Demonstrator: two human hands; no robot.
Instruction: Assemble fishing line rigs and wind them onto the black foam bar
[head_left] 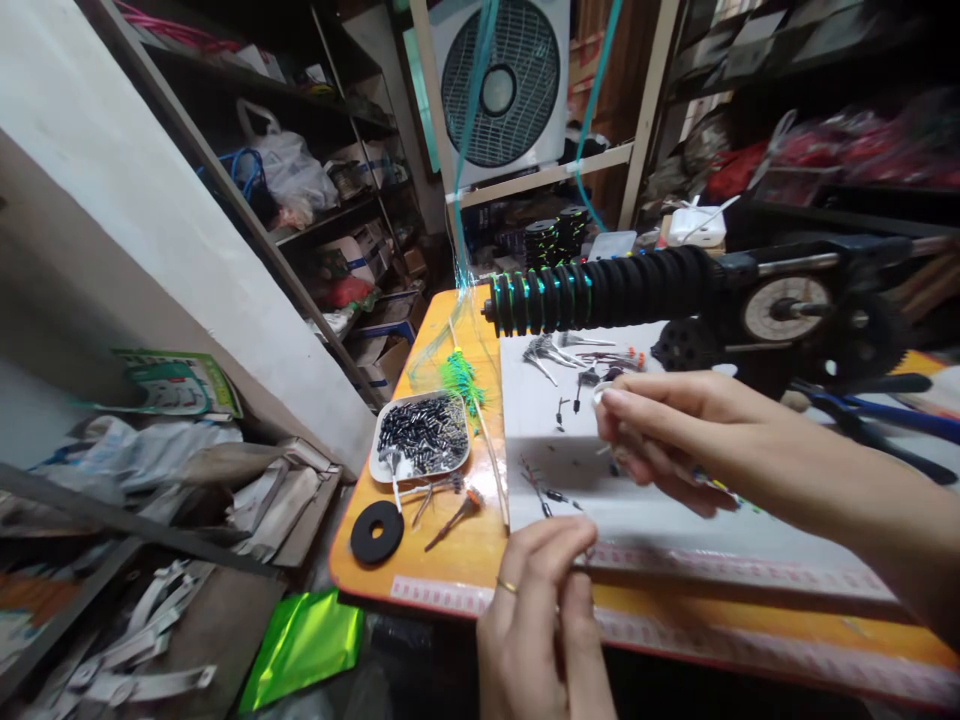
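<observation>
Above the white sheet (675,520), the right hand (660,425) reaches in from the right, fingertips pinching a small white ring (599,396), while the left hand (544,610) pinches closed at the table (450,550) edge, its hold too small to tell.

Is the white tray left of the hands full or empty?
Nearly full. The white tray on the orange table holds a heap of small dark pieces covering almost its whole floor; only the rim shows.

Bare hands, thin gold ring (506,586) on left hand (536,620)
</observation>
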